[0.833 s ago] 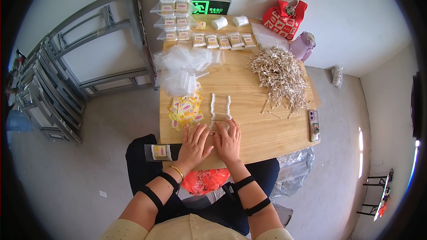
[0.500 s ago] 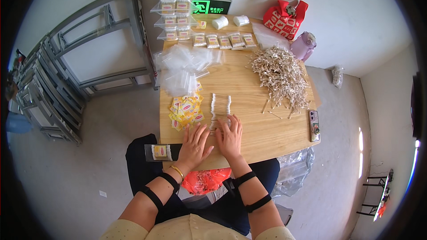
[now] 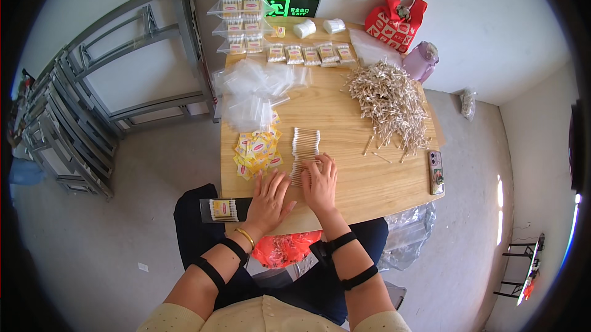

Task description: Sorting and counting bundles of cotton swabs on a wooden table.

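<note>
A row of cotton swabs (image 3: 305, 141) lies side by side on the wooden table in front of me, its near end partly hidden by my right hand. My right hand (image 3: 321, 189) rests over that near end, fingers bent and gripping at swabs. Left of the row, my left hand (image 3: 266, 201) lies flat near the table's front edge, fingers stretched out and holding nothing. Beside its wrist a filled pack of swabs (image 3: 223, 210) with a yellow label lies on a dark pad. Yellow and white label cards (image 3: 257, 150) are heaped beyond my left hand.
Clear plastic bags (image 3: 249, 95) are piled at the left. A large heap of loose swabs (image 3: 391, 107) covers the right, with a phone (image 3: 436, 173) nearer me. Packed swabs (image 3: 311, 56), a lilac jug (image 3: 421, 62) and a red bag (image 3: 394, 27) stand along the back.
My right hand's fingers have curled in from a flatter spread and shifted slightly on the swab row. My left hand has stayed in place.
</note>
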The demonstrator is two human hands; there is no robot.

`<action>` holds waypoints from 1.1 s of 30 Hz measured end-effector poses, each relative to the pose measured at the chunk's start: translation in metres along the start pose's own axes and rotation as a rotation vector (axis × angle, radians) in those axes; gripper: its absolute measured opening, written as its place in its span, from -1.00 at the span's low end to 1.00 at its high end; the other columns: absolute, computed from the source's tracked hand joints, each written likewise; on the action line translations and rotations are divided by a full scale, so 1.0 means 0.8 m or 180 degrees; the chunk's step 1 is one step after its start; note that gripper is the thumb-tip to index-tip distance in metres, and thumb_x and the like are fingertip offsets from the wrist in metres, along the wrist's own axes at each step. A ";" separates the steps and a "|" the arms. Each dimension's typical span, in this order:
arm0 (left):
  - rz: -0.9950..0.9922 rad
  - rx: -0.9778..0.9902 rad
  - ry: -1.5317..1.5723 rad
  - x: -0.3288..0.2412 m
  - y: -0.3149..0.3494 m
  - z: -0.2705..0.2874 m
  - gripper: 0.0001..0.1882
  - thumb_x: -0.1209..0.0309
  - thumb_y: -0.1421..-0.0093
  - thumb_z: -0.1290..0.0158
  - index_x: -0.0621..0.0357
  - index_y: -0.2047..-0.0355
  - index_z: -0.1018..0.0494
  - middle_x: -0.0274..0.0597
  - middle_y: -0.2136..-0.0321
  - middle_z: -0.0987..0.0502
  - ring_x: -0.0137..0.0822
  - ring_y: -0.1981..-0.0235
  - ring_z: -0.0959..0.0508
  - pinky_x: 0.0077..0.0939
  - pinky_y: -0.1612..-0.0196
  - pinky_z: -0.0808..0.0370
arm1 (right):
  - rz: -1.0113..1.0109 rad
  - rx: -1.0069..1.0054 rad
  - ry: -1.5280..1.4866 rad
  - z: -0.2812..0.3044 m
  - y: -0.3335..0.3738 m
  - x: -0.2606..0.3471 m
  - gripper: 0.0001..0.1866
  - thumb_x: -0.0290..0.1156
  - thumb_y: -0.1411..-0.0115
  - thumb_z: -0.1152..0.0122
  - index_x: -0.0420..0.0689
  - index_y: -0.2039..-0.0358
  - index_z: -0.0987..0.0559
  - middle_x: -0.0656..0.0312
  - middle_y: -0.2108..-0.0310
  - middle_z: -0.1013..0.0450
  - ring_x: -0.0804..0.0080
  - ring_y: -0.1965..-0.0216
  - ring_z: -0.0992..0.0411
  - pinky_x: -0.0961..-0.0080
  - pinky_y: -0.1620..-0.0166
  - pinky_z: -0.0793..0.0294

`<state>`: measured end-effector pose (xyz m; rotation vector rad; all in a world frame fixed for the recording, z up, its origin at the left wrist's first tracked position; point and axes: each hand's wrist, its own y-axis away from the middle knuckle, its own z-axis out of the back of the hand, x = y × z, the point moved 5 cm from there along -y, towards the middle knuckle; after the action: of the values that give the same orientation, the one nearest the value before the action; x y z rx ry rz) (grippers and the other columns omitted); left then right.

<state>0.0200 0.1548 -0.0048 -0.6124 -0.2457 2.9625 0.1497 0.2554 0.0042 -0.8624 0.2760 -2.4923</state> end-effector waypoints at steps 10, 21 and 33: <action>0.0032 0.0001 0.0247 0.003 0.005 0.005 -0.35 0.04 -0.37 0.00 0.21 -0.31 -0.25 0.03 -0.34 -0.22 0.06 -0.46 -0.09 0.22 -0.51 0.18 | -0.0138 0.0275 -0.0187 0.000 -0.007 -0.006 -0.76 -0.50 -0.20 -0.17 -0.06 0.11 -0.61 0.03 -0.02 -0.37 -0.05 -0.20 -0.28 -0.12 -0.41 -0.09; -0.0145 0.0247 -0.0538 -0.011 -0.035 -0.017 -0.12 -0.13 -0.36 0.04 0.23 -0.46 -0.09 -0.04 -0.48 -0.08 -0.09 -0.53 0.02 0.21 -0.52 0.25 | -0.0019 0.0227 -0.0338 0.008 0.003 -0.008 -0.73 -0.53 -0.18 -0.15 -0.06 0.10 -0.62 0.04 -0.02 -0.38 -0.05 -0.20 -0.29 -0.10 -0.39 -0.13; -0.0130 0.0500 -0.0685 -0.027 -0.017 -0.006 -0.11 -0.15 -0.37 0.10 0.24 -0.48 -0.05 -0.12 -0.50 -0.05 -0.19 -0.55 0.06 0.19 -0.53 0.28 | -0.0072 0.0378 -0.0065 0.037 0.067 -0.010 -0.40 -0.36 -0.29 -0.13 -0.19 -0.34 -0.34 -0.03 -0.33 -0.29 -0.04 -0.38 -0.20 -0.02 -0.45 -0.06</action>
<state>0.0427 0.1661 0.0016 -0.2670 -0.0407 2.9698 0.1936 0.2125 0.0049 -0.8461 0.1104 -2.4911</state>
